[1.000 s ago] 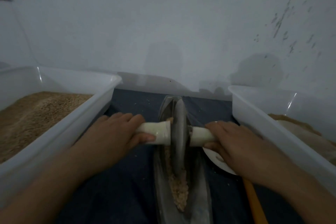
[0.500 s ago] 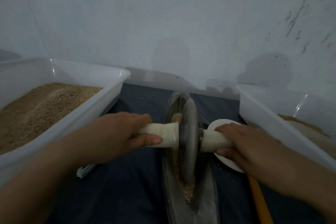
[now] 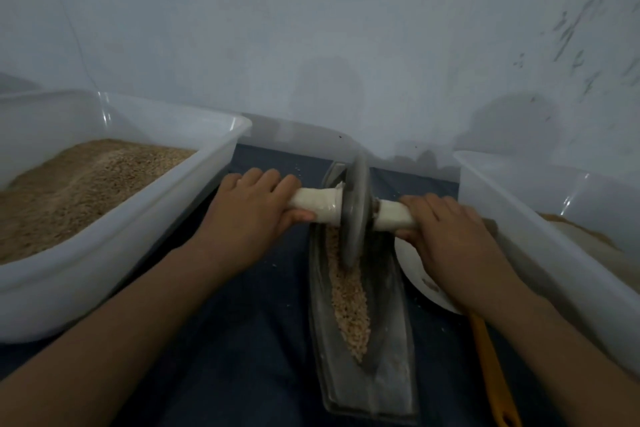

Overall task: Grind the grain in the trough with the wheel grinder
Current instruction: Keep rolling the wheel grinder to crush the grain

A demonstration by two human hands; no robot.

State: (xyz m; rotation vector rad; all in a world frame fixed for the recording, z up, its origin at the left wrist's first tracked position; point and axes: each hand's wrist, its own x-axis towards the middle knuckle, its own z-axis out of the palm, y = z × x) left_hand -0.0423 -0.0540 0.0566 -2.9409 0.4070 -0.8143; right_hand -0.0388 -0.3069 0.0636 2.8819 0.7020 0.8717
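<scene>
Near the frame's centre, the left hand (image 3: 247, 215) and right hand (image 3: 450, 239) each curl around a white handle either side of the wheel (image 3: 355, 211), standing toward the far end of the trough (image 3: 388, 350), whose grain (image 3: 348, 302) stretches lengthwise toward the lower edge.

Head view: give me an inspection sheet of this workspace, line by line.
Surface: dark cloth with a few stray grains.
Job's things: wheel grinder stands on edge in the metal trough; grain lies along the groove.
Clutter: left tub holding grain, right tub, white dish, yellow handle.
Grips: left hand holds the left handle; right hand holds the right handle.
Cables: nothing seen.
Surroundings: pale scuffed wall behind.
</scene>
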